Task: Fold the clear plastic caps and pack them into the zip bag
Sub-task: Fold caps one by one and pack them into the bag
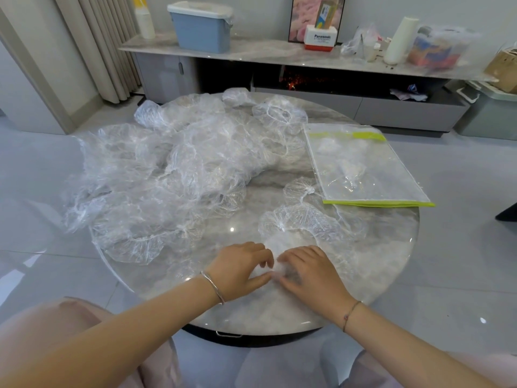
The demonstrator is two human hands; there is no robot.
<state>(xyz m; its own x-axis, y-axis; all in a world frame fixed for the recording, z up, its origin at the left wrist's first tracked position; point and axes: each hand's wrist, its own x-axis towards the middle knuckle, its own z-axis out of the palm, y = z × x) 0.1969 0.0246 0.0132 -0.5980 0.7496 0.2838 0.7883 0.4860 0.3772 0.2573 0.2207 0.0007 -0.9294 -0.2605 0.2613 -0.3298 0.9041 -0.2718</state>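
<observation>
Clear plastic cap (272,254) in work lies bunched on the marble table (386,264), nearer to me than the zip bag (363,163) and off its near left corner. From my end I read both hands as pinching it. The left hand (240,268) curls its fingers over the film with the thumb reaching in below, and the right hand (307,271) mirrors it, so the fingertips nearly meet across the bundle. That two-sided pinch, I judge, keeps the slippery film gathered while a fold is pressed in. How many folds it has, I cannot tell.

Between the hands and the bag's near green edge, a second cap (302,224) lies spread flat, probably next in line. A smaller cap (300,189) sits just beside the bag's near left corner.

The bag lies flat with its green zip strip at the far end, seemingly parked within the right hand's reach. Pale shapes show inside, and I cannot tell whether the zip is open.

Left of the bag, the heap of caps (167,169) covers much of the table unfolded, so most of the job is yet to do. Beyond the bag's far left corner sits another loose cap (279,113).
</observation>
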